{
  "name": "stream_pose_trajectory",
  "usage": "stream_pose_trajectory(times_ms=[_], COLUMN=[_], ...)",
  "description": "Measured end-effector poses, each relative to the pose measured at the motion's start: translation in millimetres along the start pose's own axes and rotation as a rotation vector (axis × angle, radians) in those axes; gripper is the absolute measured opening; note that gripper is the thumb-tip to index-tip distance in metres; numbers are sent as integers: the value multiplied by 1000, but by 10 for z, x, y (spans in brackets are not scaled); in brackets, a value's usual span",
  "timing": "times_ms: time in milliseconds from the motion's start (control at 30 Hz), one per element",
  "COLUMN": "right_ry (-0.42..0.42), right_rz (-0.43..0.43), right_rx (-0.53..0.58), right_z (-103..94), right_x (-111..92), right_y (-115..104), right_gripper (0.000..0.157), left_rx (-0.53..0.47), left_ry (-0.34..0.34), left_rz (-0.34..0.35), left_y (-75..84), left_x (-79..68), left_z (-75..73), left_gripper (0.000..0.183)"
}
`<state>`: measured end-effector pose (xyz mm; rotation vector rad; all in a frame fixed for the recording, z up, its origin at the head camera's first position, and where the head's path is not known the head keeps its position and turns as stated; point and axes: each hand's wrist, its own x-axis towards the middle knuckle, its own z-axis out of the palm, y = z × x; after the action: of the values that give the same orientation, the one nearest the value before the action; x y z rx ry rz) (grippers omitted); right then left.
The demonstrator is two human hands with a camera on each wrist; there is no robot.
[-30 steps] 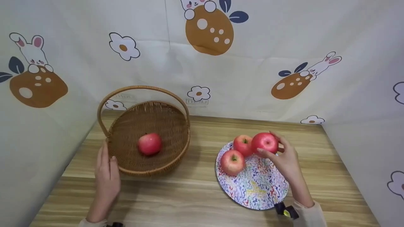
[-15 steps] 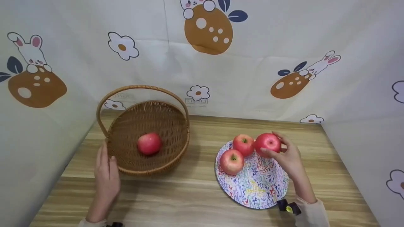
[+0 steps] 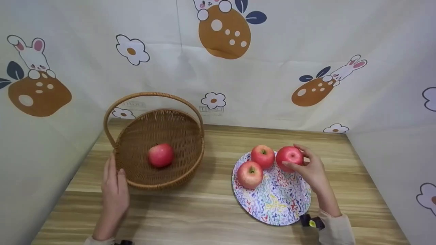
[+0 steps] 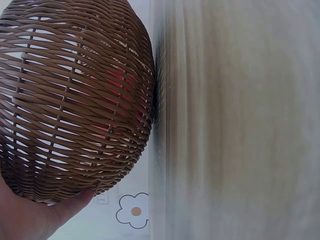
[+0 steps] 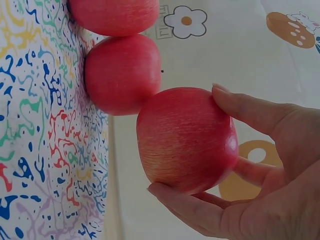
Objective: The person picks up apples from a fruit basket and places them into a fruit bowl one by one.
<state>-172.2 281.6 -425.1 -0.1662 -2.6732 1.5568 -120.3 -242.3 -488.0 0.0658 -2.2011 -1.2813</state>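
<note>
In the head view my right hand [image 3: 312,170] grips a red apple [image 3: 289,158] between thumb and fingers, over the upper right of a round plate [image 3: 272,204] with a colourful squiggle pattern. The right wrist view shows this apple [image 5: 187,140] held off the plate's surface. Two other apples rest on the plate, a front one [image 3: 250,175] and a back one [image 3: 262,157]. My left hand [image 3: 115,190] lies with extended fingers against the left side of a wicker basket [image 3: 185,127]. One more apple [image 3: 161,155] sits inside the basket, and shows red through the weave in the left wrist view.
The basket's tall arched handle [image 3: 153,94] rises above its rim. Behind the wooden table [image 3: 190,217] hangs a pale cloth [image 3: 170,71] printed with rabbits and flowers, and cloth also closes off the left and right sides.
My right hand has shifted the gripped apple slightly right and then a little down, opening a small gap to the back apple. The left hand and basket stay put.
</note>
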Motion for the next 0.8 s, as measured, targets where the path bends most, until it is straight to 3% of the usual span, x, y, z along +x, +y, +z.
stream_pose_trajectory(times_ms=[400, 800], right_ry=[-20, -38], right_rz=[31, 30], right_rx=[-39, -7], right_z=[14, 41], right_x=[49, 116], right_y=[105, 217], right_gripper=[76, 77], left_rx=[-5, -5], left_ry=[15, 6], left_rz=[27, 41], left_y=[-5, -14], left_x=[12, 16], left_z=[15, 17], left_gripper=[57, 58])
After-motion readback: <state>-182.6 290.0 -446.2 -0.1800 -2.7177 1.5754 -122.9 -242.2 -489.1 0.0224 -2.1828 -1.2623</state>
